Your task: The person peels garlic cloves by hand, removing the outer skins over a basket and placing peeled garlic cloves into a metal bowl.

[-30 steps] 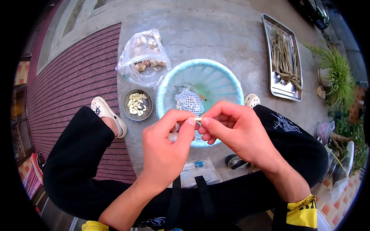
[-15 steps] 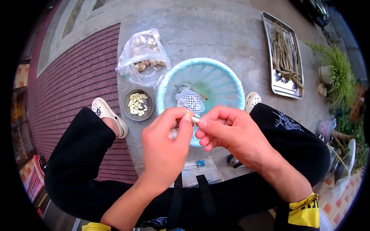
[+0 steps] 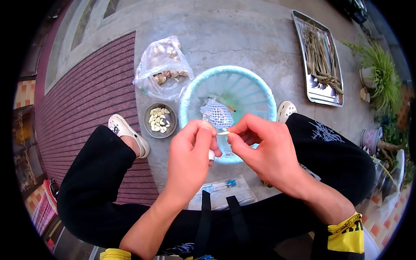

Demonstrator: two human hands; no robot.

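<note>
A pale garlic clove is pinched between the fingertips of my left hand and my right hand, over the near part of a light-blue basket. My left hand's lower fingers also curl around a whitish piece, likely more garlic. In the basket lie a white foam net and a small orange-brown stick. Left of the basket a metal bowl holds several peeled cloves. Behind the bowl sits a clear plastic bag with garlic bulbs.
A metal tray of dried stalks lies at the back right, near potted plants. A striped mat covers the left floor. A white packet lies between my legs.
The clove has turned between my fingertips, and my left hand has rotated, showing the whitish piece in its lower fingers. The view has shifted slightly, so the surroundings appear a little moved.
</note>
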